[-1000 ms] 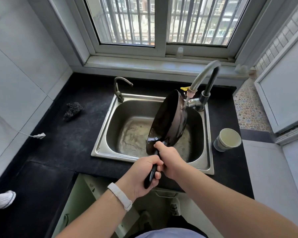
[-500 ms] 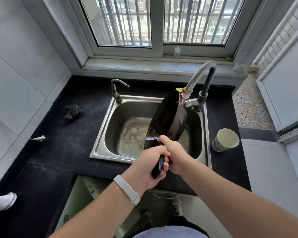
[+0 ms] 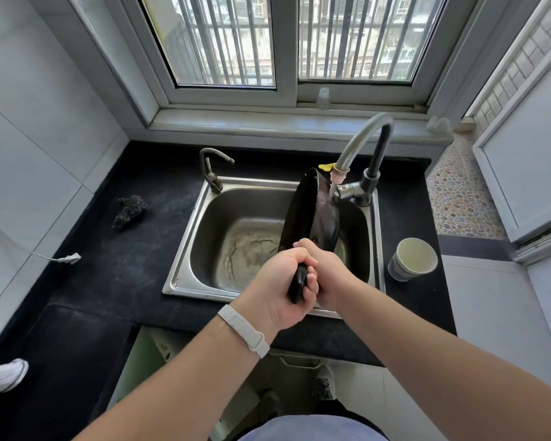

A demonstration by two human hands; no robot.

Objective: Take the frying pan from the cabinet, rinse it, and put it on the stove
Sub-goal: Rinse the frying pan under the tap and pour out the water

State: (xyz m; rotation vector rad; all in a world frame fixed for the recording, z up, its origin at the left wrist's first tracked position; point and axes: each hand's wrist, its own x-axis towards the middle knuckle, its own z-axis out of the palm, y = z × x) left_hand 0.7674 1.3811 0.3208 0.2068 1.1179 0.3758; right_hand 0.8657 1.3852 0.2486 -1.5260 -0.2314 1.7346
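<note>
Head view: you have the pan (image 3: 312, 214) tipped on edge over the sink (image 3: 236, 237), its upper rim just under the tap (image 3: 363, 144), where a thin stream appears to meet it. Your left hand (image 3: 280, 288) is wrapped shut around the handle end; your right hand (image 3: 325, 268) is closed on the handle nearer the bowl. Expect it stiff, front-heavy and slick when wet, so keep 2 hands on the handle.
</note>
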